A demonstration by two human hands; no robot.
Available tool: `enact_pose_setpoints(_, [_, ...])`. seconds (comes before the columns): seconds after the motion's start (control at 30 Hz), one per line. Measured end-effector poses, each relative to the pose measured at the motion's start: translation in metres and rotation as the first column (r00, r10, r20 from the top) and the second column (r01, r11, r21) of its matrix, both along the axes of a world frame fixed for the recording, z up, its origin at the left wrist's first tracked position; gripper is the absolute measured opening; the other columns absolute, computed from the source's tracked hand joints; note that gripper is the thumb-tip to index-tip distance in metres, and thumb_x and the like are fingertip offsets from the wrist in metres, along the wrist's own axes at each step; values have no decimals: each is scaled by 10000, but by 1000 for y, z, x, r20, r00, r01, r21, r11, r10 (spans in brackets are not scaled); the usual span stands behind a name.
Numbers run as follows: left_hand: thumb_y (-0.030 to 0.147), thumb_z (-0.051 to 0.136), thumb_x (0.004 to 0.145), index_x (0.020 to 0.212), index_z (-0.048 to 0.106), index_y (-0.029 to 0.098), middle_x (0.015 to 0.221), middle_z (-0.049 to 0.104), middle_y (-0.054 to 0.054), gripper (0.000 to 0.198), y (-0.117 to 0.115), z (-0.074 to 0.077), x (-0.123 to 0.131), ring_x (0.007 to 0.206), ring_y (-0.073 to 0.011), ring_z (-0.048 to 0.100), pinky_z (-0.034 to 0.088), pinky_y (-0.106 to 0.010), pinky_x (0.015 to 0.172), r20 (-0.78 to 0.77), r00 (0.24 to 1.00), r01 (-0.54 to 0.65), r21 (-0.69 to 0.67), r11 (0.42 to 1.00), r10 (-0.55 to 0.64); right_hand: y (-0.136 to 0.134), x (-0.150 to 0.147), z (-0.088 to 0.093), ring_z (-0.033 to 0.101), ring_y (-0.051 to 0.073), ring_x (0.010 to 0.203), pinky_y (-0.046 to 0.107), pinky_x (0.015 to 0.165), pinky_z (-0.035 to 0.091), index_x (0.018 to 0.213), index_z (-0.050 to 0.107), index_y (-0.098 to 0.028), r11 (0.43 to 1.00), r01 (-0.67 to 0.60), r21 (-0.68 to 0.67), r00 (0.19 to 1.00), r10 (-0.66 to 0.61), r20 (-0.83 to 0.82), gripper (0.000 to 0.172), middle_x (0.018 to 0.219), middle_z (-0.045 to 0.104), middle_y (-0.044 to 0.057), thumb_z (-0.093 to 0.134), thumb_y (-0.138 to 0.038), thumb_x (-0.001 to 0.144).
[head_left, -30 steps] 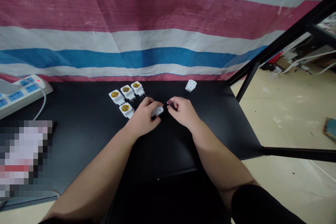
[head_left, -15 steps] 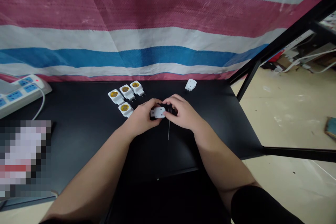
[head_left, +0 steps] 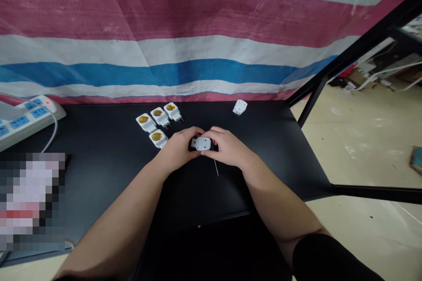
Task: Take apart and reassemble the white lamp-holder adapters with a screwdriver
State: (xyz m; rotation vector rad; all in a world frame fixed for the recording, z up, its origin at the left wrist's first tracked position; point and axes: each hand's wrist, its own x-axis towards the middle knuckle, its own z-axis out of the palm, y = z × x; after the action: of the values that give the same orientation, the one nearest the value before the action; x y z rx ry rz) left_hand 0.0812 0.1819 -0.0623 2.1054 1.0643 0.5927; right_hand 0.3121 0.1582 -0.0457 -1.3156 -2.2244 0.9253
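Both my hands meet over the middle of the black table [head_left: 99, 158]. My left hand [head_left: 180, 147] is closed round a small white plug adapter [head_left: 201, 143], its flat back facing up. My right hand [head_left: 227, 148] is closed too, its fingertips on the adapter's right side. A thin metal shaft [head_left: 216, 168], like a small screwdriver's, sticks out below the right hand towards me. Several white adapters with yellow centres [head_left: 158, 119] lie just left of my left hand. One more white adapter [head_left: 239, 107] lies alone at the back right.
A white power strip with blue sockets [head_left: 23, 119] and its cable lie at the table's left edge. A striped red, white and blue tarp [head_left: 184, 35] hangs behind the table. A black frame bar [head_left: 349, 57] rises at the right, with bare floor beyond.
My right hand, apart from the adapter a second ago, has moved left onto it. The thin shaft now shows below that hand. The left hand has kept hold of the adapter.
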Motion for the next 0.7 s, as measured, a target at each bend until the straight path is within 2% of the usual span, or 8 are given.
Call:
enact_pose_setpoints(0.53, [116,864,812,1255,658,234,1178,787,-67,503,-2,-4,4,1081,-283,782,626,-443,979,-39,999,-20,49,999,21,2,3,-3,597,147,802,331,776,503,1142,752,-205,999,-10,-33,998,7,-68,236,1049,618,20,861,-210,932])
enact_pose_setpoints(0.7, [131,859,824,1261,663,238,1190,791,-66,492,-2,-2,4,1090,-282,780,621,-442,981,-35,999,-12,45,999,14,3,4,-3,594,147,796,328,767,499,1202,750,-221,998,-11,-57,996,6,-87,295,1068,633,23,868,-218,932])
